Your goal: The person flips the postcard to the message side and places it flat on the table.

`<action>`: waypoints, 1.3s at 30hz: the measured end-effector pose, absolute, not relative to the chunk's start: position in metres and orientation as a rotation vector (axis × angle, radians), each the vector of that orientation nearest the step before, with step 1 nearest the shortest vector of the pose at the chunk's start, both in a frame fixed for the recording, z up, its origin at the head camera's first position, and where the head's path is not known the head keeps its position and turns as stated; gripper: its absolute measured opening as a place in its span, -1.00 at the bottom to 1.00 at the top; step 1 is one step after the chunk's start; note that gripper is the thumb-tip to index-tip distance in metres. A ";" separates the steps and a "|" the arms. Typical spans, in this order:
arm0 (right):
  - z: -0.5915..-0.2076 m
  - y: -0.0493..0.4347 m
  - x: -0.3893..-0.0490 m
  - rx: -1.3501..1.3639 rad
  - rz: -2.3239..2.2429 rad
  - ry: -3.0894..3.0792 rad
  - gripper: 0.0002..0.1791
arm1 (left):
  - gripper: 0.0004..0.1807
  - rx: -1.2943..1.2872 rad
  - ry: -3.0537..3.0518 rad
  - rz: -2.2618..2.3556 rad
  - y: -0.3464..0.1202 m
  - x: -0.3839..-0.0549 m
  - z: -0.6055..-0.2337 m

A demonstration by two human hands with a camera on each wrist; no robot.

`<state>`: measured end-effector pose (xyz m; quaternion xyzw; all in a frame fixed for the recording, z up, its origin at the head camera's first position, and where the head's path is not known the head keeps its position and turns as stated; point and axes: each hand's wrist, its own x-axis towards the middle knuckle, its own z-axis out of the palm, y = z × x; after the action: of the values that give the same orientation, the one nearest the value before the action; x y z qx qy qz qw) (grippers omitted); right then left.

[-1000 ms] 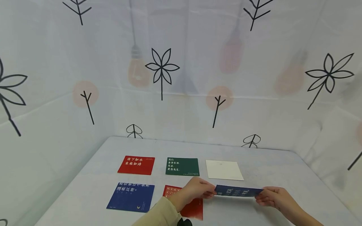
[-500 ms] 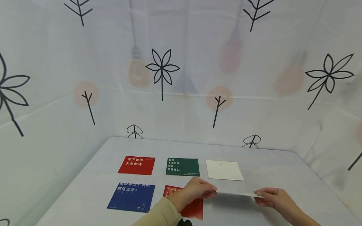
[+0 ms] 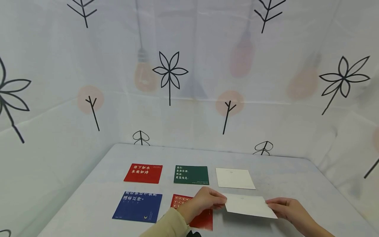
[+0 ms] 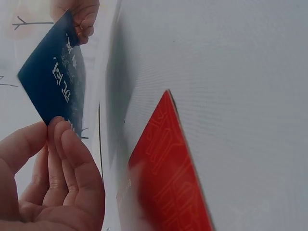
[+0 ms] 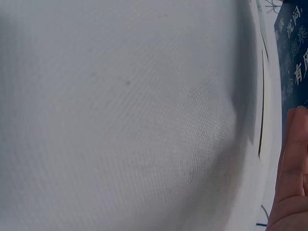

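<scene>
A postcard (image 3: 248, 206) is held just above the table, its white side up in the head view. Its dark blue underside, printed with white characters, shows in the left wrist view. My left hand (image 3: 204, 201) pinches the left edge between thumb and fingers. At the opposite edge, my right hand (image 3: 288, 210) pinches it too. A red postcard (image 3: 202, 219) lies under my left wrist, partly covered by it. Just behind the held card lies a white-side-up card (image 3: 235, 178).
Other postcards lie flat on the white table (image 3: 281, 174): a blue one (image 3: 137, 207) at front left, a red one (image 3: 143, 173) behind it, and a green one (image 3: 191, 175) in the middle of the back row. A patterned cloth (image 3: 189, 125) rises behind the table.
Between both hands the postcard has turned over: its blue printed face showed first, then it was edge-on, and now its white side faces up. The cards on the table stay put.
</scene>
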<state>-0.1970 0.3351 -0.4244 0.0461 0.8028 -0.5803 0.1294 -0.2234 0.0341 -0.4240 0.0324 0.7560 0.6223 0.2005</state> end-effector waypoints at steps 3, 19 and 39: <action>-0.425 0.334 -0.197 0.139 -1.681 2.339 -0.63 | -0.90 0.087 2.119 1.734 0.034 -0.223 -0.425; -0.427 0.333 -0.196 0.115 -1.623 2.373 -0.43 | -0.68 -0.008 2.092 1.729 0.038 -0.222 -0.426; -0.429 0.324 -0.199 0.231 -1.558 2.392 -0.42 | -0.63 0.037 2.113 1.736 0.039 -0.218 -0.426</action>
<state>-0.1994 0.3238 -0.4289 0.0800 0.8272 -0.5387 0.1384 -0.2180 0.0392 -0.4261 0.0133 0.7568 0.6216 0.2018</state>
